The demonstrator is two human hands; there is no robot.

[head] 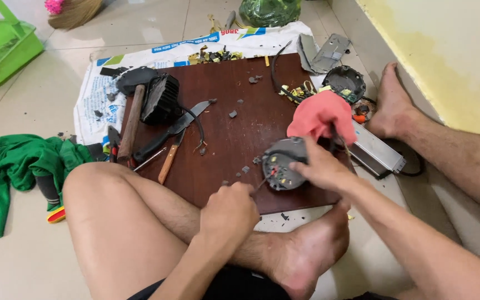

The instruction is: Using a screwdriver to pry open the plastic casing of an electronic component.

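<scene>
I sit on the floor with a dark brown wooden board (234, 133) in front of me. My right hand (320, 166) grips a round grey electrical part (281, 164) with coloured wires and holds it on edge at the board's near right. A pink-red cloth (320, 115) lies bunched just behind that part. My left hand (230, 211) is closed round the handle of a thin tool (261, 183) whose tip reaches the round part's face.
On the board's left lie a hammer (130, 125), a black finned housing (161, 99), a knife (176, 130) and a wooden-handled tool (169, 161). A silver box (376, 153) and black round casing (344, 83) sit at the right. Green cloth (12, 166), a green basket (4, 50).
</scene>
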